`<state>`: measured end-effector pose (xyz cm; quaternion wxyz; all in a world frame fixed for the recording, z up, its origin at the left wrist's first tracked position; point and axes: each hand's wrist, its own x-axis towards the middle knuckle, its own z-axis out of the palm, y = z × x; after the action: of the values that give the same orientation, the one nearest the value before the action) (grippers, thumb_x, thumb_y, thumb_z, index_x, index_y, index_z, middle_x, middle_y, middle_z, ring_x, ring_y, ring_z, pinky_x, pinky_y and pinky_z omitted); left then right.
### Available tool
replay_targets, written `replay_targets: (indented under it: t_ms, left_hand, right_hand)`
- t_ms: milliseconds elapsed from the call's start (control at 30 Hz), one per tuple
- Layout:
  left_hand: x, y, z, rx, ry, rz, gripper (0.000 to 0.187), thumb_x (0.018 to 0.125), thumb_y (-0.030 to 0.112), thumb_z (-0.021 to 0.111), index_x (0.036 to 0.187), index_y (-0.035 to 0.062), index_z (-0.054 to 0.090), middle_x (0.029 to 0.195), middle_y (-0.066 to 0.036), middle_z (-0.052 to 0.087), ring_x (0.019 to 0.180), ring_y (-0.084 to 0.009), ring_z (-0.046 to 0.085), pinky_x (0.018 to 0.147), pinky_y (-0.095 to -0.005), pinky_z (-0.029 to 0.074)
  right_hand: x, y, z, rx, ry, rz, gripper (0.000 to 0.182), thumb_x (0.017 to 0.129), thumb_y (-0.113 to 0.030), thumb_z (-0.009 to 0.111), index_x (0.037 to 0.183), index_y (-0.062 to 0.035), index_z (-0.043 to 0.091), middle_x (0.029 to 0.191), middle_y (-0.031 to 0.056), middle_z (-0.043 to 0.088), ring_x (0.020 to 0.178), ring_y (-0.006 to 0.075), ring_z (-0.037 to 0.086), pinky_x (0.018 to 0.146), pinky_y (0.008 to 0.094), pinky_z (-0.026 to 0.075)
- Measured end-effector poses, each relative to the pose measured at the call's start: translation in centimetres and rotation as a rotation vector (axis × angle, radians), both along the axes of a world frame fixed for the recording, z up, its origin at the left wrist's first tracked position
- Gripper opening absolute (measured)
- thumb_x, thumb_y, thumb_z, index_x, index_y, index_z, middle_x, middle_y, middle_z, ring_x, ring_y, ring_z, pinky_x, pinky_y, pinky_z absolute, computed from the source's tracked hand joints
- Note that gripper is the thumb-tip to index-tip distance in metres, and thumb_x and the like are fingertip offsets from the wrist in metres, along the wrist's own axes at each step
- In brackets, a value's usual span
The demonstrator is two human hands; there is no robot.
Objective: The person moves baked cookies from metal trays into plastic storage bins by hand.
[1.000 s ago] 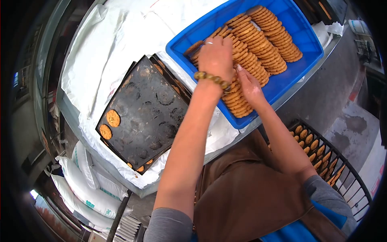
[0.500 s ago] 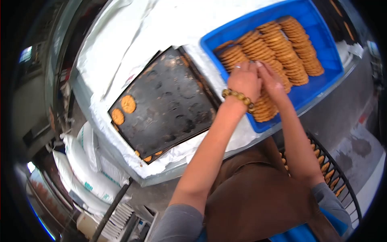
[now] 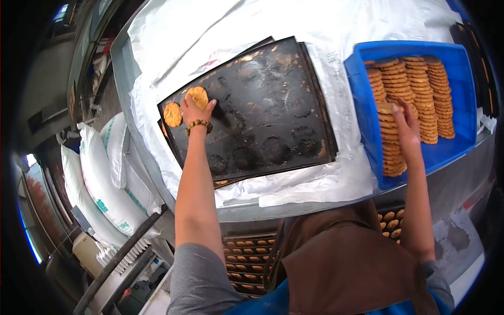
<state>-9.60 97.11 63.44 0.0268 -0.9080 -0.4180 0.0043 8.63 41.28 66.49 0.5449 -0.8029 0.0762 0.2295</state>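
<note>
At the far left corner of a dark baking tray [image 3: 262, 113], my left hand [image 3: 194, 111] has its fingers closed around the edge of a round golden cookie [image 3: 198, 96]. Its thumb shows on the right side. Right beside that hand, a second cookie [image 3: 172, 114] lies on the tray. My right hand [image 3: 408, 128] is inside the blue plastic bin [image 3: 362, 131], its fingertips gripping the upper end of a leaning row of cookies [image 3: 391, 136]. Part of that row is hidden by the hand. Other rows of cookies [image 3: 420, 100] stand packed next to it.
White sheeting [image 3: 315, 26] covers the metal-edged table. More trays lie under the top one. Dark trays [image 3: 475, 68] stand beyond the bin. Racked trays of cookies [image 3: 249, 257] are below the table's edge. White sacks [image 3: 105, 184] are piled at left.
My left hand has left the bin and moved left to a cookie on the tray. My right hand stays at the cookie row. The view has shifted, so the bin now appears further right.
</note>
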Motion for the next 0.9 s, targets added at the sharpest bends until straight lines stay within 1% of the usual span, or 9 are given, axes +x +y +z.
replay_targets:
  t_ms: [100,200,367,500,600,700,833,867,900]
  left_hand:
    - [-0.5,2.3,-1.7,-0.068,0.014,0.063,0.106,0.066,0.057,0.086,0.148,0.0085,0.038,0.146,-0.026,0.042,0.134,-0.0437,0.041,0.111,-0.048,0.038]
    - [-0.2,2.7,-0.7,-0.107,-0.02,0.085,0.109,0.066,0.058,0.086,0.149,0.0088,0.036,0.143,-0.026,0.044,0.131,-0.0433,0.043,0.109,-0.0479,0.039]
    - [-1.3,4.0,1.5,0.062,-0.08,0.039,0.105,0.066,0.05,0.085,0.146,0.0018,0.036,0.135,-0.028,0.048,0.124,-0.0447,0.048,0.106,-0.0482,0.043]
    - [-4.4,10.1,2.3,0.034,-0.011,0.298,0.112,0.065,0.056,0.084,0.149,0.0024,0.033,0.137,-0.025,0.049,0.128,-0.0423,0.047,0.107,-0.0471,0.042]
    - [-7.2,14.8,1.4,-0.063,0.089,0.119,0.108,0.066,0.059,0.083,0.147,0.0024,0.04,0.138,-0.024,0.052,0.131,-0.0401,0.047,0.11,-0.0466,0.04]
    - [-7.7,17.7,1.0,-0.181,0.008,0.065,0.105,0.067,0.056,0.085,0.147,0.0025,0.043,0.137,-0.022,0.056,0.131,-0.0369,0.05,0.111,-0.0458,0.04]
    - [-6.1,18.2,3.4,-0.302,0.168,0.177,0.112,0.061,0.053,0.092,0.149,0.0052,0.041,0.136,-0.019,0.06,0.13,-0.0358,0.052,0.111,-0.0438,0.04]
    - [-5.1,16.9,4.4,-0.206,0.266,0.221,0.112,0.06,0.049,0.094,0.149,0.007,0.041,0.134,-0.022,0.058,0.128,-0.0372,0.053,0.11,-0.0429,0.042]
    - [-4.8,16.4,4.9,-0.213,0.218,0.218,0.105,0.06,0.045,0.094,0.145,0.007,0.045,0.132,-0.022,0.058,0.126,-0.0368,0.055,0.107,-0.0425,0.045]
  right_hand:
    - [-0.2,0.3,0.7,-0.043,-0.007,0.041,0.059,0.1,-0.037,0.06,0.141,0.0041,0.047,0.135,0.0151,0.055,0.124,0.0193,0.051,0.107,0.0286,0.037]
    - [-0.6,1.1,1.5,-0.03,0.023,0.044,0.06,0.101,-0.038,0.057,0.142,0.0038,0.047,0.137,0.0138,0.054,0.126,0.0195,0.049,0.109,0.0302,0.036]
    - [-0.5,1.3,1.3,-0.085,0.009,0.08,0.063,0.102,-0.043,0.054,0.144,0.003,0.046,0.143,0.0133,0.05,0.134,0.0208,0.044,0.114,0.0326,0.03]
    - [-0.4,0.8,0.7,-0.092,-0.008,0.071,0.063,0.102,-0.044,0.054,0.144,0.003,0.047,0.145,0.0144,0.05,0.136,0.0225,0.043,0.115,0.0332,0.03]
    - [-0.6,1.0,0.8,-0.097,-0.014,0.077,0.061,0.102,-0.042,0.054,0.143,0.0032,0.048,0.144,0.0144,0.051,0.136,0.0222,0.044,0.114,0.0331,0.03]
    - [-0.7,1.2,0.9,-0.094,-0.01,0.068,0.059,0.102,-0.041,0.055,0.142,0.0035,0.049,0.142,0.014,0.052,0.134,0.0216,0.044,0.114,0.033,0.031]
    - [-0.6,1.2,1.1,-0.114,-0.043,0.101,0.059,0.102,-0.041,0.055,0.14,0.0042,0.05,0.139,0.0131,0.053,0.132,0.021,0.046,0.113,0.0327,0.032]
    - [-0.3,1.5,1.0,-0.108,-0.075,0.09,0.059,0.102,-0.041,0.055,0.14,0.0042,0.05,0.139,0.0131,0.053,0.132,0.021,0.046,0.113,0.0327,0.032]
    - [-0.4,1.6,0.9,-0.081,-0.054,0.071,0.058,0.102,-0.04,0.054,0.139,0.0045,0.05,0.138,0.0131,0.053,0.131,0.0208,0.046,0.112,0.0324,0.032]
